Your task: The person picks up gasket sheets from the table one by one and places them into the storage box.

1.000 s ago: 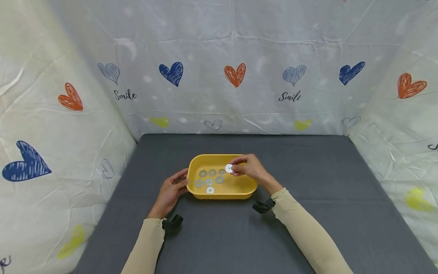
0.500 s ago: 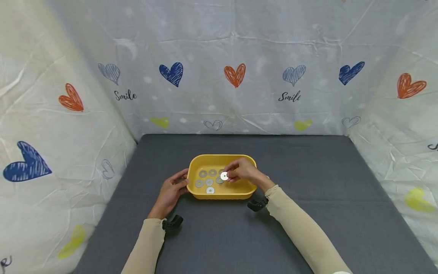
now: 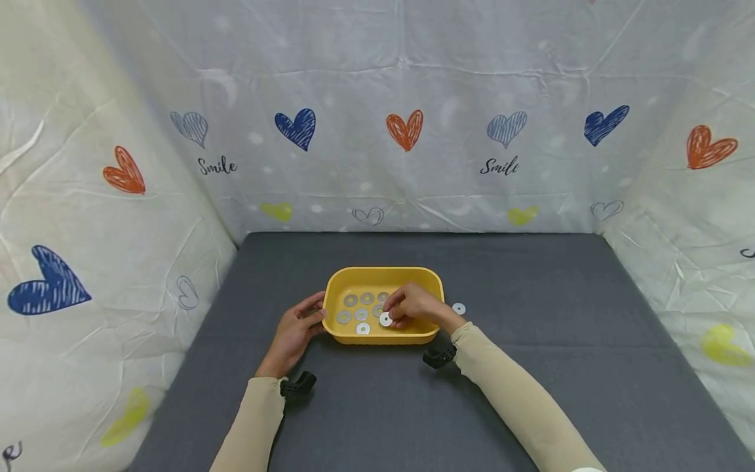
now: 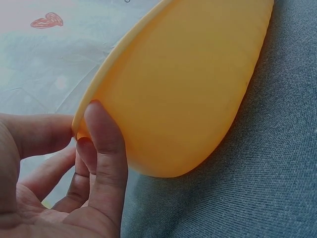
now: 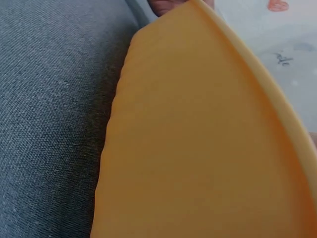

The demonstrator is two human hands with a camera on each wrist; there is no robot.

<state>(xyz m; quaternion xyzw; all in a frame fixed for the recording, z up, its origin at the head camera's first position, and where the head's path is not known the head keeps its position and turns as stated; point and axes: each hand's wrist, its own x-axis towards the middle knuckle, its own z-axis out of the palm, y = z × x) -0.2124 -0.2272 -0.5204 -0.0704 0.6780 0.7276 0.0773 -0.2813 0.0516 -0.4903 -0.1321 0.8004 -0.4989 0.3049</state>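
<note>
My left hand [image 3: 297, 324] holds the left end of a yellow plastic tray [image 3: 433, 278], its thumb against the outer wall and a finger at the rim in the left wrist view. Inside the tray, my right hand [image 3: 409, 303] pinches a round metal washer [image 3: 386, 319] low over the floor. Whether this washer touches the floor cannot be told. Several flat washers [image 3: 361, 314] lie apart to its left, some partly covered by the right fingers. In the right wrist view the tray wall [image 5: 198, 124] hides the right fingertips and the held washer.
One more washer [image 3: 459, 308] lies on the dark grey tablecloth [image 3: 377, 406], just right of the tray and beside the right wrist. A pale curtain [image 3: 354, 65] printed with hearts stands behind the table and along both sides.
My right hand has moved left and toward the front of the tray, taking the pinched washer down. The washer on the cloth has come into sight beside the wrist. The left hand keeps its place.
</note>
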